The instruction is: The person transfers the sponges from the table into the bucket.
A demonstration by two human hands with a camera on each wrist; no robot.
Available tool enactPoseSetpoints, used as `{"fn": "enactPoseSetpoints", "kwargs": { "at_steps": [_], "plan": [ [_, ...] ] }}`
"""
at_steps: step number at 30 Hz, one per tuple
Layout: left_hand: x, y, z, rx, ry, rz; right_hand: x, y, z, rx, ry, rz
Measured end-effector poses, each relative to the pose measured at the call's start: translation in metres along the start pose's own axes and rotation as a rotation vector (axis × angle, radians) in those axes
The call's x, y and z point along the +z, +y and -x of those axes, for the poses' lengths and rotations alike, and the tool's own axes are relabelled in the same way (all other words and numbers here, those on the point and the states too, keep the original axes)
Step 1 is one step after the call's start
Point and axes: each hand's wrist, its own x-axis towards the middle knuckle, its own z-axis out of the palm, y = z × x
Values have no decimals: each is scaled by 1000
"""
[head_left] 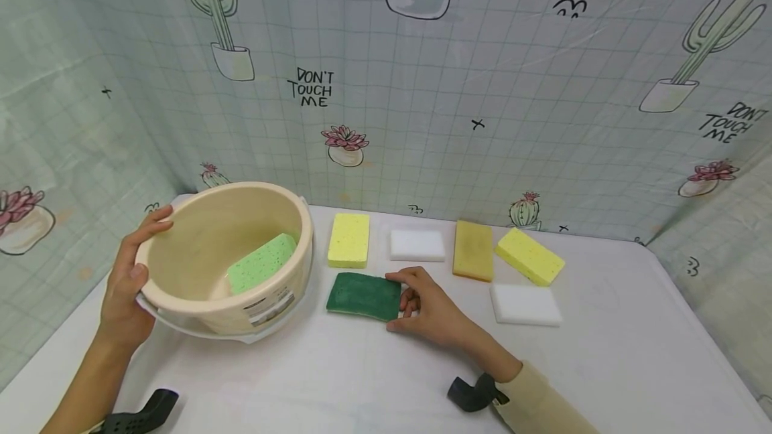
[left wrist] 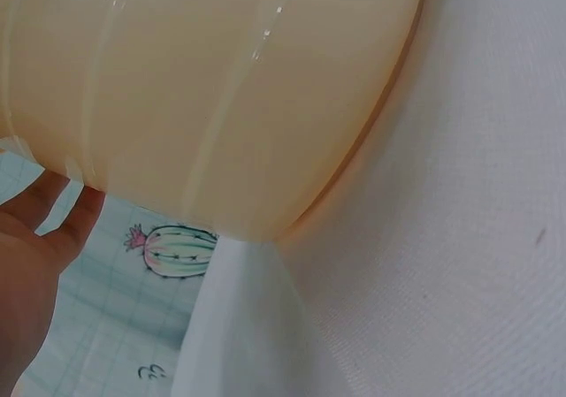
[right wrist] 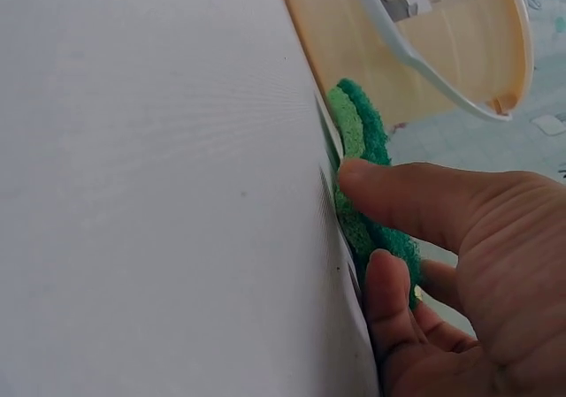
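- Head view: the left hand [head_left: 129, 276] grips the near-left rim of a cream bucket [head_left: 199, 246], thumb inside the rim and fingers curled over its outer wall; the bucket is tipped so that its mouth faces the camera. A light green sponge [head_left: 262, 262] lies inside it, against the right part of the wall. The bucket's wall hides its foot on the bench [head_left: 603, 367], and its handle shows only as a pale band under the near wall.
- The right hand [head_left: 425, 307] lies on the bench with thumb and fingertips pinching the right end of a dark green scouring pad [head_left: 364, 295], which lies flat just right of the bucket. Both forearms are cut off at the near edge of the frame.
- Further back lie a yellow sponge [head_left: 348, 240], a white sponge [head_left: 417, 244], a tan sponge [head_left: 473, 250] and a tilted yellow sponge [head_left: 529, 256]; a second white sponge [head_left: 525, 304] lies near the right.
- Left wrist view: the bucket's wall [left wrist: 212, 87] fills most of the frame; only part of the left hand [left wrist: 35, 255] shows at the left edge, its grip hidden.
- Right wrist view: the right hand's thumb [right wrist: 416, 202] and one finger [right wrist: 393, 313] close on the pad's edge [right wrist: 363, 149]; the bucket's rim and handle [right wrist: 442, 43] are cut off at the top.
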Motion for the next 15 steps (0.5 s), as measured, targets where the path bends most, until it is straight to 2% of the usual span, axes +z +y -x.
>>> {"fn": "enactPoseSetpoints", "kwargs": {
  "at_steps": [10,15],
  "plan": [
    [-1,0,0,7,-2,-1,1,-5,-1,18,27,-2],
    [-1,0,0,5,-4,-7,-1,-23,1,40,32,-42]
  ]
}}
